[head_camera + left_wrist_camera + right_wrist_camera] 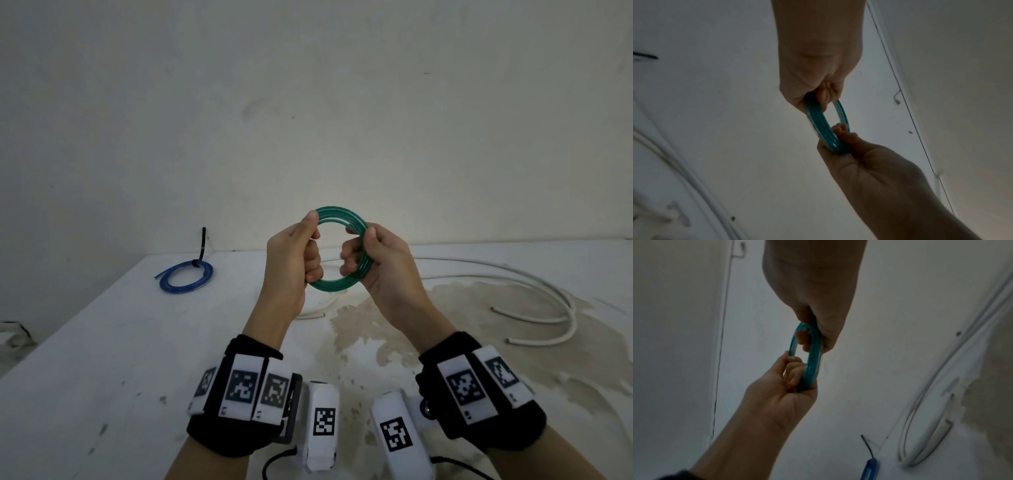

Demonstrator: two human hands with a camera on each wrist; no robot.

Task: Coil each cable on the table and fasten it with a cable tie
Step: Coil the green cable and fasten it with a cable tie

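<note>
A green cable point(337, 214) wound into a tight ring of several turns hangs in the air above the table, held between both hands. My left hand point(297, 255) grips its left side, thumb on the outer rim and fingers curled through the hole. My right hand point(368, 255) grips the right side the same way. The green coil point(826, 128) shows edge-on in the left wrist view, and the green coil point(813, 353) likewise in the right wrist view. No tie is visible on it.
A blue coiled cable point(186, 280) fastened with a black cable tie point(202, 248) lies at the table's back left. Loose white cables point(534, 301) sprawl over the right side. A brownish stain point(394, 329) marks the white table point(102, 359) in the middle.
</note>
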